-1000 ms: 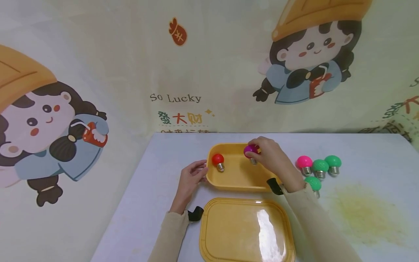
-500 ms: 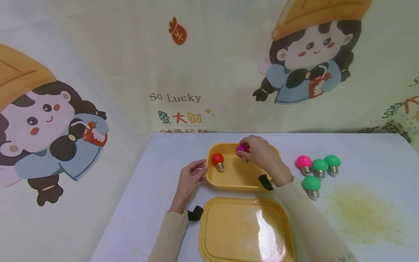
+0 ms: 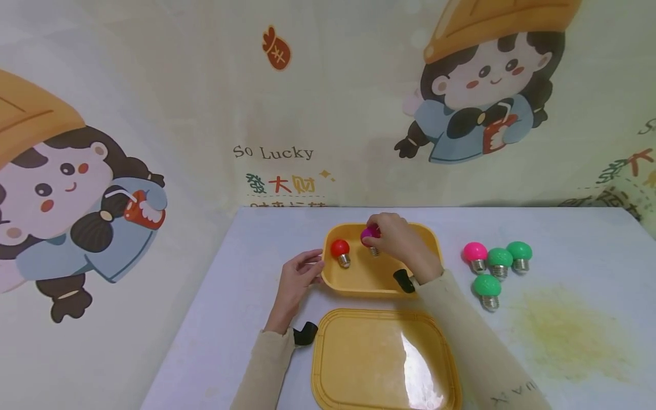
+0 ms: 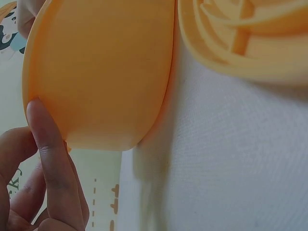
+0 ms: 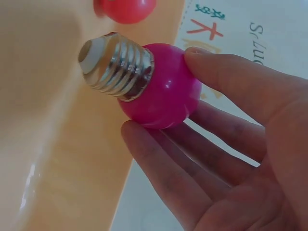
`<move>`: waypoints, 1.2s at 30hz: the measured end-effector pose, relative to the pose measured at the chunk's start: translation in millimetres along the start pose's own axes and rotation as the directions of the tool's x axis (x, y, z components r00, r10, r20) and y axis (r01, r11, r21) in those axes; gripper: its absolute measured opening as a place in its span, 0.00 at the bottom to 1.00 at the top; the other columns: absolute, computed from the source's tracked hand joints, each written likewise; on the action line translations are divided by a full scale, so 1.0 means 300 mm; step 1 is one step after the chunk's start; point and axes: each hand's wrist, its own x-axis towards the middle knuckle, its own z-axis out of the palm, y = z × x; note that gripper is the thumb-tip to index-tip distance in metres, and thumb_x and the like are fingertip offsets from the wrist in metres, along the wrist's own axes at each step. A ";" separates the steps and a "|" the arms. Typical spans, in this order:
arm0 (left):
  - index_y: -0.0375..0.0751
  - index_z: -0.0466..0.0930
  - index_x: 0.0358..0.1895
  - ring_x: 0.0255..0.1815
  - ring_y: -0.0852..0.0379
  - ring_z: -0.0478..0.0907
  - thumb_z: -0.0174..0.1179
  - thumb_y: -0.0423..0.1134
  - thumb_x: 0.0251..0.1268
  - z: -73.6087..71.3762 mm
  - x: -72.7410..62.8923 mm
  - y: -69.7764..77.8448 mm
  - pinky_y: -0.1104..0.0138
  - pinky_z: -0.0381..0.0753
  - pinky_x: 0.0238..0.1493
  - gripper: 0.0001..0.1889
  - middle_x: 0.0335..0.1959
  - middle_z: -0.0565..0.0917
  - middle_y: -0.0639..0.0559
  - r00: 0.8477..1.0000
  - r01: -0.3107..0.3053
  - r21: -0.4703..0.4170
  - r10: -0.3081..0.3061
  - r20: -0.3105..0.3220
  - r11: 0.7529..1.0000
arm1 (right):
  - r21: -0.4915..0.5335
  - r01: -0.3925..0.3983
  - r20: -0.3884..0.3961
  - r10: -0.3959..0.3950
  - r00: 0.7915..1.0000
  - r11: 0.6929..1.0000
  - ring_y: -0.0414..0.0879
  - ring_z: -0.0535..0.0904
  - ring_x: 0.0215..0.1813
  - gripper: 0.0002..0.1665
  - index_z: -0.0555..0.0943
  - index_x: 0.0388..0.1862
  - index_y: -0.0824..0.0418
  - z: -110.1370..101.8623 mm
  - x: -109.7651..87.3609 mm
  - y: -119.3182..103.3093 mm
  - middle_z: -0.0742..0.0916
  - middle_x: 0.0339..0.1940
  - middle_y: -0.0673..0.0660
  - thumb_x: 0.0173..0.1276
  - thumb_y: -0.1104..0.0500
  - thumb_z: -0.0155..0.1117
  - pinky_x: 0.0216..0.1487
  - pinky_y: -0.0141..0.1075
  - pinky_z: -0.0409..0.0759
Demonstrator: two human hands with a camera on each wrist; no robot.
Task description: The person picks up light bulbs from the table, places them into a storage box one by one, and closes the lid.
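My right hand pinches a purple light bulb by its round globe, thumb on one side and fingers on the other. The bulb's silver screw base points away from the palm, over the inside of a yellow box. A red light bulb lies in the left part of that box. At the box's left end, my left hand touches the outer wall with its fingertips. In the left wrist view, one extended finger rests against the wall near the rim.
A yellow lid lies on the white table in front of the box. To the right are a pink bulb and three green bulbs. A cloth with printed cartoons hangs behind the table.
My right hand has moved left over the box with the purple bulb, closer to the red one. The left hand has stayed at the box's end.
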 end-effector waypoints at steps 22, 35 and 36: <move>0.33 0.79 0.60 0.43 0.41 0.82 0.62 0.31 0.68 -0.003 -0.002 0.014 0.71 0.86 0.34 0.18 0.52 0.80 0.33 1.000 0.023 0.007 -0.023 0.014 1.000 | 0.009 -0.017 0.098 0.016 0.995 1.000 0.48 0.78 0.35 0.10 0.84 0.43 0.62 0.059 0.063 -0.027 0.86 0.35 0.55 0.68 0.57 0.69 0.43 0.35 0.84; 0.32 0.78 0.60 0.43 0.40 0.82 0.62 0.30 0.68 -0.003 -0.002 0.015 0.70 0.86 0.34 0.18 0.52 0.80 0.32 1.000 0.009 0.006 -0.009 0.019 1.000 | 0.020 -0.045 0.129 0.042 0.991 0.999 0.49 0.78 0.34 0.12 0.83 0.45 0.64 0.087 0.088 -0.018 0.86 0.35 0.56 0.68 0.57 0.69 0.44 0.36 0.84; 0.32 0.78 0.60 0.43 0.41 0.82 0.62 0.30 0.68 -0.004 -0.003 0.013 0.70 0.86 0.34 0.18 0.52 0.79 0.32 1.000 0.008 0.005 -0.008 0.018 1.000 | 0.018 -0.047 0.131 0.044 0.990 0.999 0.49 0.78 0.34 0.12 0.83 0.45 0.64 0.092 0.090 -0.015 0.86 0.35 0.56 0.68 0.57 0.69 0.43 0.35 0.84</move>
